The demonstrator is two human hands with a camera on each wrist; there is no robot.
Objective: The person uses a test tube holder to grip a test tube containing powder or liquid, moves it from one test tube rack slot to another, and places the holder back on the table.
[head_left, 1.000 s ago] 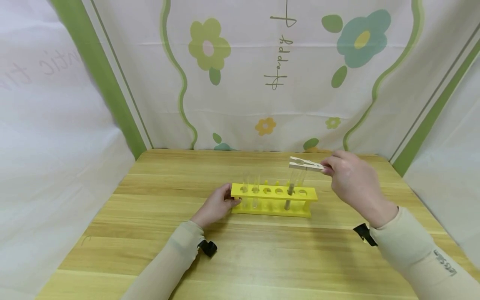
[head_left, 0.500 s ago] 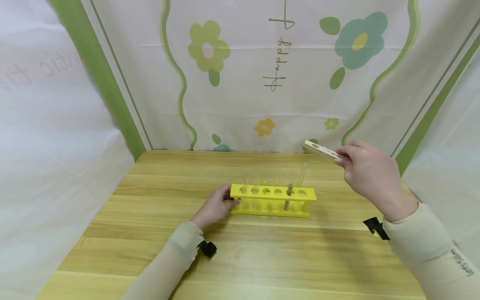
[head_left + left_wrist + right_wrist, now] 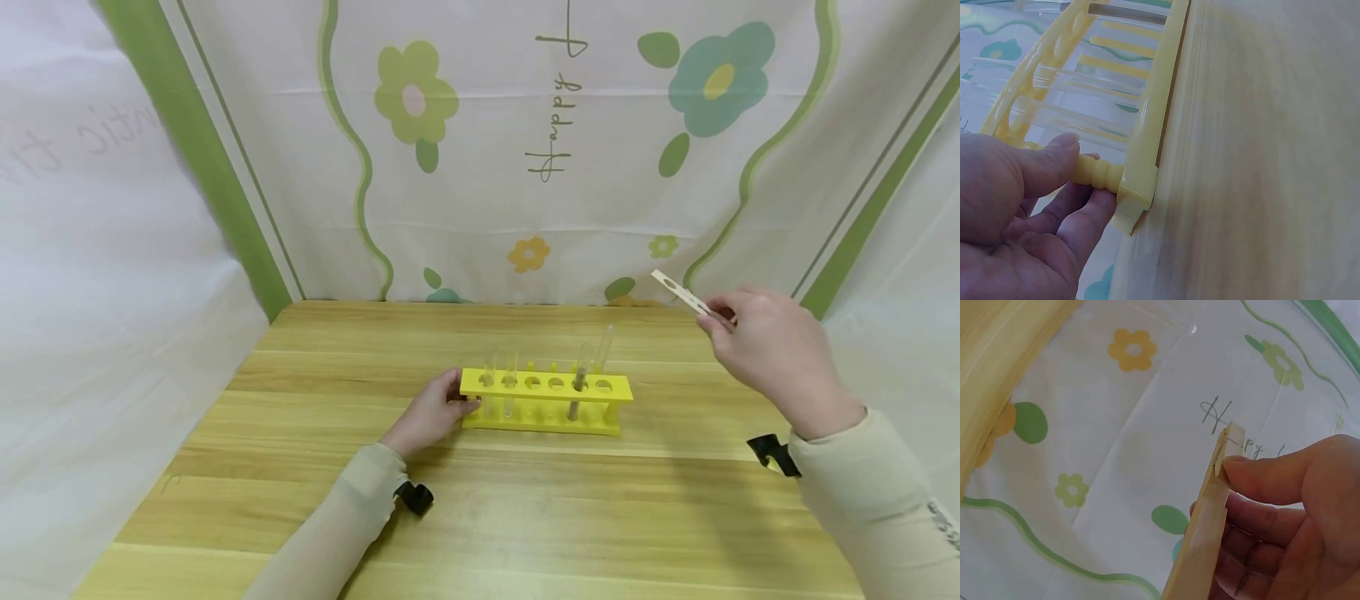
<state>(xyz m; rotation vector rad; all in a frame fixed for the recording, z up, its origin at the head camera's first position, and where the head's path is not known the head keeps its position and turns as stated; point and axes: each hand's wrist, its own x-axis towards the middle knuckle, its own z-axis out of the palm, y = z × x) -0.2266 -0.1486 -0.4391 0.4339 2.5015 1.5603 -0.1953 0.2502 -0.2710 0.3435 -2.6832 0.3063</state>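
A yellow test tube rack (image 3: pixel 543 392) stands upright on the wooden table. My left hand (image 3: pixel 431 410) grips its left end; in the left wrist view thumb and fingers pinch the ridged yellow end post (image 3: pixel 1100 173). Two clear test tubes (image 3: pixel 511 367) occupy the leftmost holes. Farther right, another test tube (image 3: pixel 574 409) holds something dark grey. Behind the right end, a clear test tube (image 3: pixel 605 346) tilts slightly right; its lower end is hidden. Up and right of the rack, my right hand (image 3: pixel 783 354) pinches a wooden test tube holder (image 3: pixel 678 290), with no tube visible in its jaws.
Wood-grain tabletop (image 3: pixel 525 517) surrounds the rack. A white cloth with flower prints (image 3: pixel 465 167) hangs close behind the table's back edge, and white cloth sides (image 3: pixel 112 292) stand left and right. Each wrist carries a black strap (image 3: pixel 415 497).
The test tube holder has come away from the clear tube at the rack's right rear. My right hand has carried it up and right. The left hand keeps its grip on the rack.
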